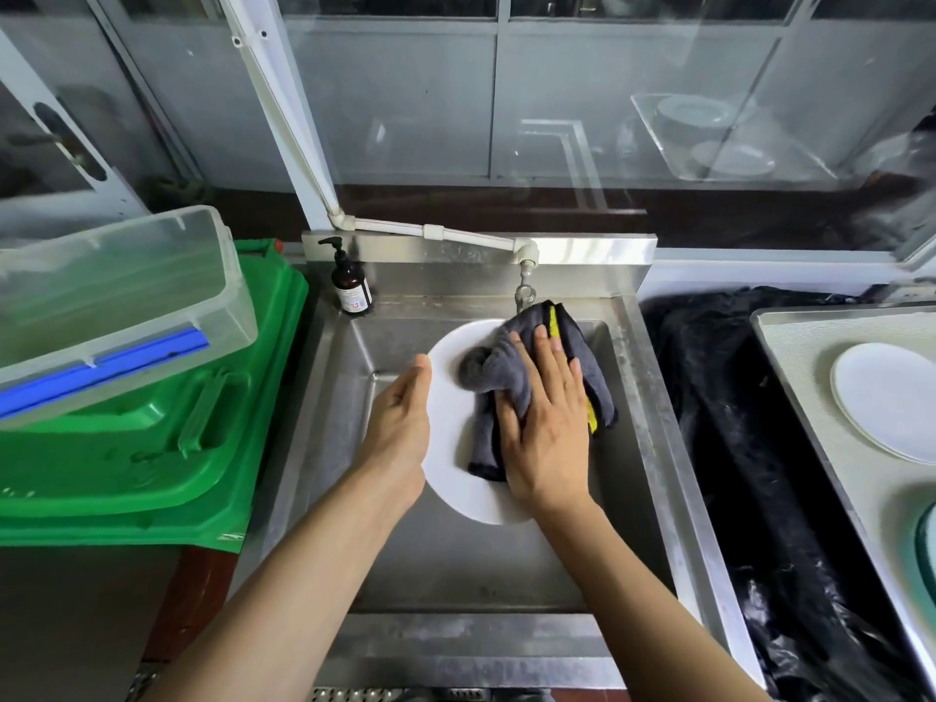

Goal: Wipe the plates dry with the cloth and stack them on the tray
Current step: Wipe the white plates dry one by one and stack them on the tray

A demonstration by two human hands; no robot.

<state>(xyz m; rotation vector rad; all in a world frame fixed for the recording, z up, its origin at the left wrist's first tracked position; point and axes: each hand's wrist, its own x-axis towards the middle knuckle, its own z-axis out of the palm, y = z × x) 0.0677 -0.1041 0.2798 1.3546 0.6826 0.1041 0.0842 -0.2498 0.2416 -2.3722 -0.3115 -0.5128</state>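
Over the steel sink point(653, 397) I hold a white plate point(451, 448). My left hand point(400, 428) grips its left rim, thumb on top and fingers hidden under the plate. My right hand point(547, 418) lies flat with straight fingers on a dark grey cloth with a yellow stripe point(506, 369), pressing it onto the plate's face. The cloth hangs over the plate's right edge. On the metal tray point(790, 357) at the right lies a stack of white plates point(886, 397).
A brown soap pump bottle point(350, 286) stands at the sink's back left corner; the tap point(527, 276) hangs just behind the cloth. A green bin lid point(152, 438) with a clear plastic box point(116, 301) on it fills the left. Black plastic sheeting point(734, 448) lies between sink and tray.
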